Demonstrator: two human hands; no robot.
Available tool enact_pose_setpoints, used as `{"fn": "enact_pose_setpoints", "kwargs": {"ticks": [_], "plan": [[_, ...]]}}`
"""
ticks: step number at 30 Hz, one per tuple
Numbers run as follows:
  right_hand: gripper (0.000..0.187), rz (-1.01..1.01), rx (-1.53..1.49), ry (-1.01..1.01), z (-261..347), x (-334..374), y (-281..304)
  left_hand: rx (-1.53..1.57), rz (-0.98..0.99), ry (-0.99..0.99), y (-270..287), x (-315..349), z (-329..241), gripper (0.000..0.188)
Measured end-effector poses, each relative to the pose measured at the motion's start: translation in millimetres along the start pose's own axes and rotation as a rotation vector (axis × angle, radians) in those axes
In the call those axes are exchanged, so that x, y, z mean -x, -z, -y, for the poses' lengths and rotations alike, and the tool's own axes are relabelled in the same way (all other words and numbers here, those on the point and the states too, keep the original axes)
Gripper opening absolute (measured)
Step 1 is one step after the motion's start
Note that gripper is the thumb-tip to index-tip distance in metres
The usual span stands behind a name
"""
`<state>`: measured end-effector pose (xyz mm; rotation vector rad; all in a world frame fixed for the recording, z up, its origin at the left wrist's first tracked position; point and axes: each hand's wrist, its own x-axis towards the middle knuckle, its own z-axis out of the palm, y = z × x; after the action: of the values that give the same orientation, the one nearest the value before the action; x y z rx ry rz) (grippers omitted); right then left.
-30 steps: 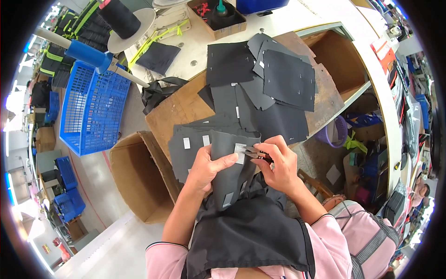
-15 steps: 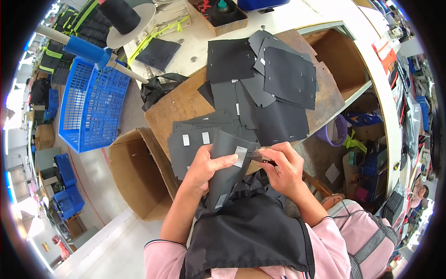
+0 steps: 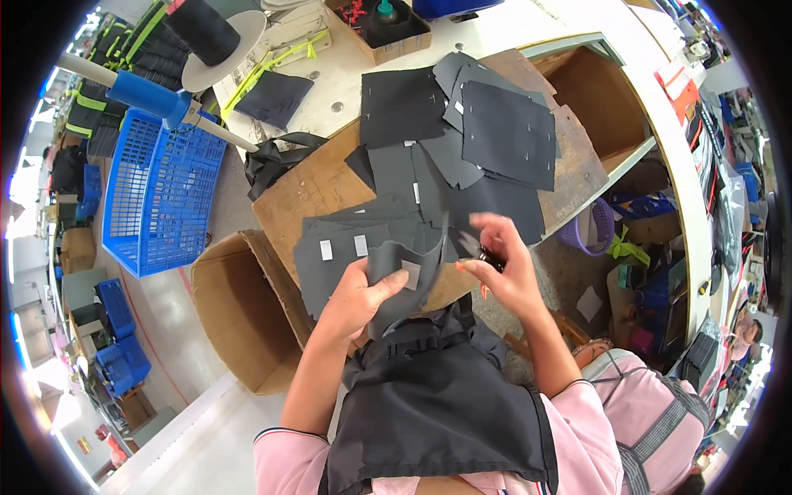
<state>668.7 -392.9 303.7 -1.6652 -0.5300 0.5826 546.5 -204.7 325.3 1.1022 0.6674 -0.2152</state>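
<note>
My left hand (image 3: 356, 299) is closed on a dark grey fabric piece (image 3: 389, 262), its thumb pressed beside a pale patch (image 3: 411, 276). The piece bends upward, and its right edge is blurred. In my right hand (image 3: 513, 268), just right of the fabric and apart from it, is a pair of thread snips (image 3: 492, 258) with dark handles. Their blades point up and left, smeared by motion. A bit of orange shows near the fingertips. Beyond my left hand lies a stack of grey fabric pieces (image 3: 340, 233) with white labels.
A brown board (image 3: 301, 190) bears more black fabric panels (image 3: 507, 124). Left of it stand an open cardboard box (image 3: 239, 322) and a blue crate (image 3: 157, 198). At the back, a thread cone (image 3: 202, 33) and a small box (image 3: 384, 45) sit by the white table (image 3: 346, 82).
My right hand with the snips has drawn away from the patch and turned upward. The fabric in my left hand has tilted and curled.
</note>
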Motion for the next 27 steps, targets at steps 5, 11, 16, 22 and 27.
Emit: {"fn": "enact_pose_setpoints", "kwargs": {"ticks": [5,11,16,22,27], "plan": [[0.026,0.465,-0.256,-0.392,-7.7,-30.8,8.4,-0.07,0.003,-0.124,-0.6,-14.3,18.3,0.031],[0.013,0.241,-0.296,-0.317,5.8,-21.1,-14.5,0.321,0.054,-0.102,-8.5,-6.6,12.4,0.035],[0.043,-0.062,0.215,0.073,20.6,-1.8,-27.9,0.204,-0.12,-0.054,-13.1,-6.6,4.5,0.031],[0.037,-0.081,0.522,0.428,8.8,7.5,-21.9,0.229,-0.149,-0.014,-13.9,-4.4,0.9,0.026],[0.036,-0.096,0.571,0.58,3.3,-1.4,-24.4,0.185,-0.125,-0.031,-15.1,-3.3,3.1,0.024]]}}
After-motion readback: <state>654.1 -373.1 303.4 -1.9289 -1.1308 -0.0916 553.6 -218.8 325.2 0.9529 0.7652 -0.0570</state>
